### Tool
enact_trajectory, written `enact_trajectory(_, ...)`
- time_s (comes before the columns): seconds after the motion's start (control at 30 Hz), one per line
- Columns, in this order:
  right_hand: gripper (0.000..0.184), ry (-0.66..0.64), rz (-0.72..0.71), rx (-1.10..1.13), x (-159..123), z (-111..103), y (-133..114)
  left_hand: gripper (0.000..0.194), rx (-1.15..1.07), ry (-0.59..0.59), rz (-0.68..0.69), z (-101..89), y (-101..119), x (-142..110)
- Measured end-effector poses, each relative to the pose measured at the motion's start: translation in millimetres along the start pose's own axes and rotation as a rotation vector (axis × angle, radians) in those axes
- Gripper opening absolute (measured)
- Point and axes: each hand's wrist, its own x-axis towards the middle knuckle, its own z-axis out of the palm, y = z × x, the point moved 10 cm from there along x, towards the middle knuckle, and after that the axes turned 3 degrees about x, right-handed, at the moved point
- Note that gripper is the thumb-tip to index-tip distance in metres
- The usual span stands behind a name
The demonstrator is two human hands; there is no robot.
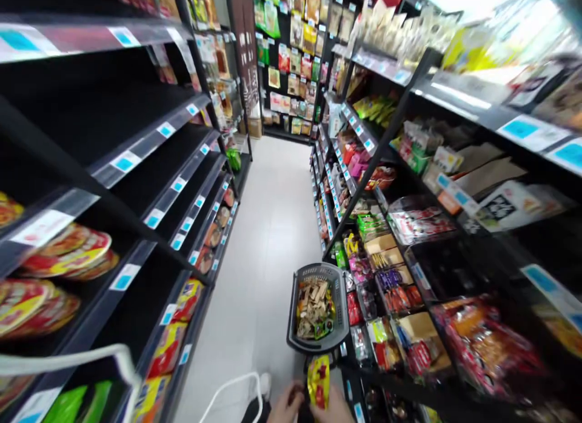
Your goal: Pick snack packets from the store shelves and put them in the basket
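Note:
At the bottom edge of the head view my right hand [334,407] grips a small yellow and red snack packet [319,380], which stands upright between my hands. Close beside it, my left hand [286,405] has its fingers curled near a dark patch; what they hold, if anything, is hidden. Just beyond the packet is a grey plastic shopping basket [342,341] on the floor against the right-hand shelves. Inside lie many small brown and tan packets [314,305], with some green and yellow ones among them.
Left shelves [131,159] hold red and yellow packs [73,250] on the lower levels. Open bins of small snacks [386,280] line the right shelves. A pale tiled aisle [277,217] runs to a wall of hanging bags [300,41]. White curved bars [227,386] cross the lower left.

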Motion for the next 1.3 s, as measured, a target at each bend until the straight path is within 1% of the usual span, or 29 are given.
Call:
enact_trajectory(0.07,0.029,0.053,0.031,0.007,-12,2,-14,0.049,-0.033,-0.007,0.058,-16.7,31,-10)
enact_trajectory(0.1,0.034,0.077,0.033,0.033,-18,2,-26,0.051,-0.073,-0.014,0.084,-24.3,45,-15)
enact_trajectory(0.17,0.043,0.12,-0.009,0.123,-31,-1,-58,0.056,-0.186,0.0,0.122,-42.2,72,-26)
enact_trajectory(0.2,0.046,0.134,-0.038,0.174,-38,-3,-75,0.058,-0.255,0.017,0.163,-52.3,87,-31)
enact_trajectory(0.3,0.049,0.162,-0.127,0.317,-61,-15,-123,0.053,-0.371,0.035,0.297,-77.8,133,-49)
enact_trajectory(0.33,0.049,0.152,-0.15,0.364,-68,-18,-137,0.051,-0.395,0.028,0.325,-83.1,147,-54)
enact_trajectory(0.4,0.048,0.102,-0.22,0.472,-83,-26,-164,0.049,-0.448,-0.013,0.333,-86.7,167,-66)
enact_trajectory(0.43,0.046,0.081,-0.262,0.523,-90,-32,-176,0.049,-0.482,-0.034,0.327,-86.0,175,-71)
enact_trajectory(0.5,0.04,0.084,-0.339,0.575,-104,-48,-196,0.054,-0.567,-0.088,0.312,-80.1,190,-85)
enact_trajectory(0.57,0.036,0.124,-0.4,0.591,-118,-64,-210,0.054,-0.67,-0.092,0.296,-76.7,201,-97)
enact_trajectory(0.63,0.034,0.194,-0.425,0.597,-128,-75,-218,0.046,-0.747,-0.075,0.267,-75.0,209,-108)
enact_trajectory(0.73,0.031,0.293,-0.407,0.629,-135,-81,-224,0.037,-0.791,-0.067,0.245,-74.3,223,-118)
enact_trajectory(0.87,0.029,0.342,-0.404,0.704,-142,-83,-238,0.035,-0.797,-0.044,0.268,-78.7,243,-125)
enact_trajectory(0.97,0.026,0.412,-0.429,0.745,-151,-99,-254,0.031,-0.793,-0.031,0.283,-79.2,253,-131)
enact_trajectory(1.07,0.019,0.452,-0.49,0.74,-163,-119,-274,0.028,-0.788,-0.024,0.271,-76.1,258,-136)
enact_trajectory(1.13,0.014,0.452,-0.522,0.73,-168,-127,-282,0.026,-0.788,-0.043,0.25,-71.0,258,-136)
enact_trajectory(1.2,0.013,0.445,-0.542,0.725,-171,-129,-285,0.024,-0.809,-0.043,0.219,-67.3,254,-135)
enact_trajectory(1.3,0.012,0.414,-0.532,0.711,-169,-123,-280,0.024,-0.856,0.016,0.176,-67.4,242,-132)
